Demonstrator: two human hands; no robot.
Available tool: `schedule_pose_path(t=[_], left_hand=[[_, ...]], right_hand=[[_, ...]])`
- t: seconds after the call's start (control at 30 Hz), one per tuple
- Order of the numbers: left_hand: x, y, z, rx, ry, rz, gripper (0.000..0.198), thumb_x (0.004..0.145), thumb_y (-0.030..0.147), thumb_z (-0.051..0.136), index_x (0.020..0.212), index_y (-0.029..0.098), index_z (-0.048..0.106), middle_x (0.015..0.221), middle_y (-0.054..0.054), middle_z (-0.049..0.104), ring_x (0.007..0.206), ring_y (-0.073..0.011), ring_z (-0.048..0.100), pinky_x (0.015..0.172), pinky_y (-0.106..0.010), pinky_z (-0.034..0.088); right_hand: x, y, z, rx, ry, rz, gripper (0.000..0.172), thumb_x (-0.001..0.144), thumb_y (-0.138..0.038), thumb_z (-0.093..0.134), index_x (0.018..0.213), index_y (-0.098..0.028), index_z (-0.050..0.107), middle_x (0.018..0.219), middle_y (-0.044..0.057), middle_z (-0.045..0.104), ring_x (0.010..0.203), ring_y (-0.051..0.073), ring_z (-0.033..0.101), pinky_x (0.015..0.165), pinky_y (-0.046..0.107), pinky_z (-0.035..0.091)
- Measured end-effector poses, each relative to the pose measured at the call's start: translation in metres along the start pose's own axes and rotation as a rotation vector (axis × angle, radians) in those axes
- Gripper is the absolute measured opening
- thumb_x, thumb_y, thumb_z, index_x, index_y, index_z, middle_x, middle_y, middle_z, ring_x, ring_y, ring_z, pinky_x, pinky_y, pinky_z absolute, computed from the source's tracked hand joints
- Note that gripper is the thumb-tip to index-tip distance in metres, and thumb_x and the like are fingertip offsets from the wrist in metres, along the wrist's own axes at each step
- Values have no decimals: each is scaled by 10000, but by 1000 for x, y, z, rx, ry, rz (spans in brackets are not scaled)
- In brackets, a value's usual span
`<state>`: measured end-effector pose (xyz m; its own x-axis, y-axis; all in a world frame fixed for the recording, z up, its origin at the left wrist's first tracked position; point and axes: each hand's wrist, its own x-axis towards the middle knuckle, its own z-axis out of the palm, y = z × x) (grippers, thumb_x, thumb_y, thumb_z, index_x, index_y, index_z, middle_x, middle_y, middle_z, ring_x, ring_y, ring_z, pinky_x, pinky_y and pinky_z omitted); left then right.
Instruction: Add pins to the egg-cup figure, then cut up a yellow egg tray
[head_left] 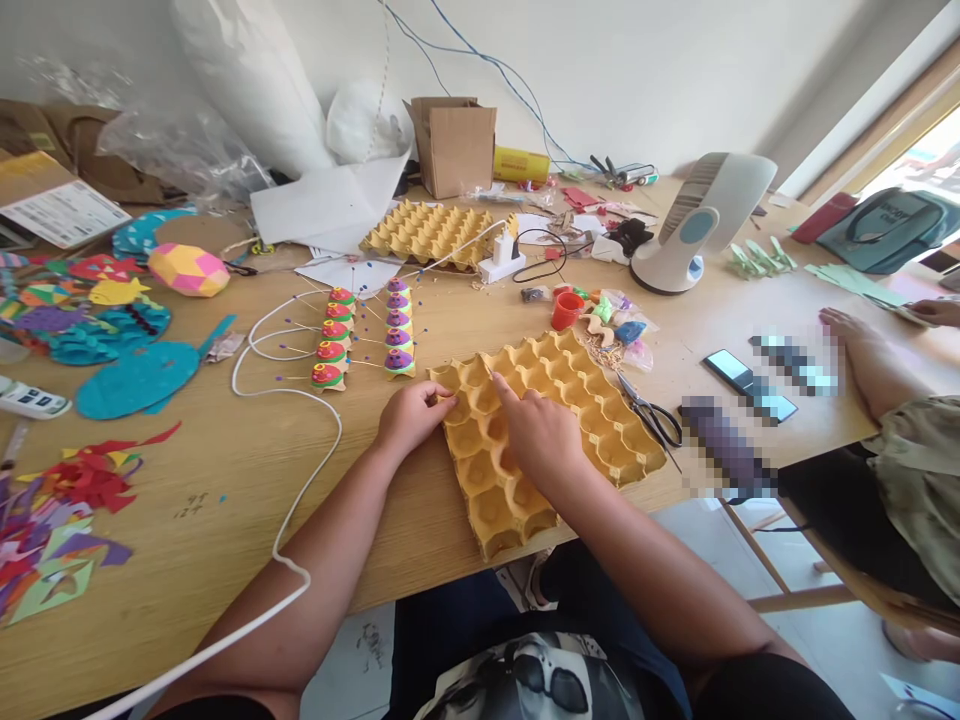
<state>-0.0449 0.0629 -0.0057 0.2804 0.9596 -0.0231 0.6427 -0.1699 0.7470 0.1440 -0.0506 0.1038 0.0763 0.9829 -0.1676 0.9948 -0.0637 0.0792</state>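
A yellow cardboard egg tray (480, 475) lies in front of me, slightly turned, at the table's front edge. At its far left corner, my left hand (411, 415) pinches the rim between thumb and fingers. My right hand (544, 440) is over the middle of the tray, its index finger stretched out and touching the cups near the far left side, the other fingers curled and partly hidden. Black-handled scissors (651, 412) rest against the tray's right side. Beyond my left hand stand two painted egg-carton strips, a red-and-green one (331, 342) and a purple one (400, 330), with pins sticking out sideways.
A white cable (330, 455) crosses the table on the left. Behind the tray are a red cup (567, 310), colored clay bags (630, 330), a power strip (502, 262), another egg tray (427, 235) and a fan (697, 225). A co-worker's hand (844, 330) rests at right near phones (731, 370).
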Motion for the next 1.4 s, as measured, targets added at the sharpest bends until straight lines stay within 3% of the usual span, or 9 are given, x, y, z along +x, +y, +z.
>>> schedule_pose_path(t=[0.2,0.43,0.77,0.93,1.07,1.4], left_hand=[[-1,1,0,0,9,-15,455,783,598,660,958,195,779,676,-5,646,605,-160,505,557,-267,299],[0,0,0,-14,-6,-20,449,790,581,667,999,201,784,762,-13,698,654,-165,550,575,-263,330],[-1,3,-1,-5,1,-26,455,790,594,655,972,198,784,712,0,655,636,-162,543,598,-273,345],[0,-1,1,-21,-16,-21,471,786,611,657,979,197,774,701,-2,658,614,-158,514,570,-268,318],[-1,0,0,-29,-13,-14,467,790,597,653,982,189,776,710,-7,662,623,-158,514,561,-263,309],[-5,10,-3,13,17,-31,417,790,548,663,981,200,791,739,2,686,680,-164,564,612,-268,351]], right_hand=[[-2,1,6,26,31,31,776,963,-166,513,1675,-258,220,1096,110,738,873,209,743,668,282,535],[2,-3,4,106,-15,46,653,1037,-259,433,1667,-232,262,1087,130,750,918,210,752,713,274,542],[-2,-13,6,65,-16,79,703,999,-158,414,1674,-202,226,1044,135,750,840,210,756,660,278,547],[12,-13,5,77,-5,46,710,999,-161,426,1677,-205,218,1046,133,761,878,215,758,679,278,550],[22,-13,-2,94,-21,36,765,981,-121,430,1688,-229,159,1069,125,775,928,213,761,717,276,554],[30,-21,-28,85,-99,30,787,952,-95,459,1683,-209,190,1092,136,793,973,227,766,747,288,574]])
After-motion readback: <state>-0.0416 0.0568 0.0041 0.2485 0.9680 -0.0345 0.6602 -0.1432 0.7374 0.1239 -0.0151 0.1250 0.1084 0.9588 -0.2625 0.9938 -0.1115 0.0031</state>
